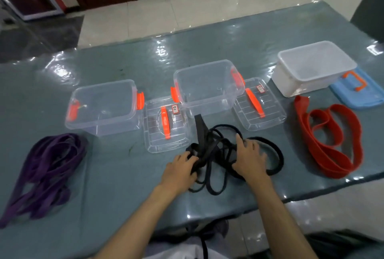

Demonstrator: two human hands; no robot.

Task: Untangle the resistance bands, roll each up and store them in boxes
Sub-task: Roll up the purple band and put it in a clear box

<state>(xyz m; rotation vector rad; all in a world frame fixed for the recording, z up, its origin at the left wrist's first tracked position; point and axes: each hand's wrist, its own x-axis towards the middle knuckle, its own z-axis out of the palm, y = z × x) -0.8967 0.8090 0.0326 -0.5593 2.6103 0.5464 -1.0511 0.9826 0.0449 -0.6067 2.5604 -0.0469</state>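
Black resistance band (216,150) in tangled heap at counter (124,175) centre, near front edge, before middle clear box (207,86). Left hand (182,167) grips knotted strands at heap's left; right hand (250,157) rests flat, fingers spread, on loops. Judged soft, limp, stretchy, grippy rubber; light. Best hold: free outer loop at right, pull away from knot. Purple band (45,167) far left, red band (332,140) right, both loose on counter.

Left hand (180,168) grips tangled black rubber resistance band (216,155); right hand (250,158) rests flat on it, near clear plastic boxes (208,86).
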